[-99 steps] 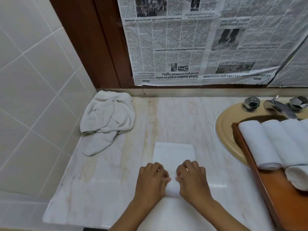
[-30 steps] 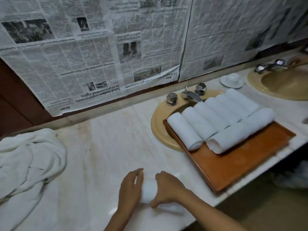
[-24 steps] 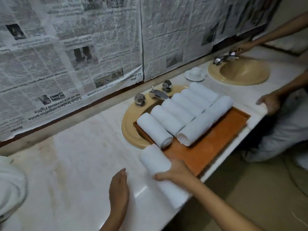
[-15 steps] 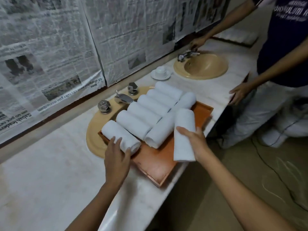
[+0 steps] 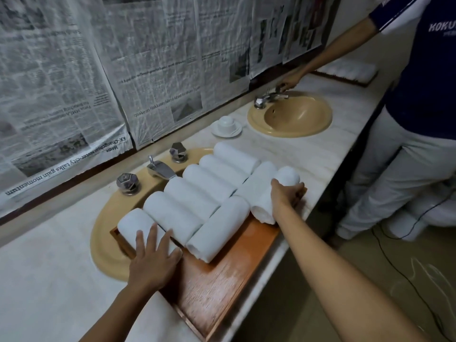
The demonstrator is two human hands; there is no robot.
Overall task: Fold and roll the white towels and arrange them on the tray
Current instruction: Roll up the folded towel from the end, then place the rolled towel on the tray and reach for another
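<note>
While the left hand (image 5: 153,257) rests with fingers spread on the nearest rolled towel (image 5: 130,223), the right hand (image 5: 285,197) curls around another rolled white towel (image 5: 287,176). It lies at the far end of the wooden tray (image 5: 217,287).

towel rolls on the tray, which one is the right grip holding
The rightmost roll, at the tray's right edge: only this one has the right grip curled round it.
</note>
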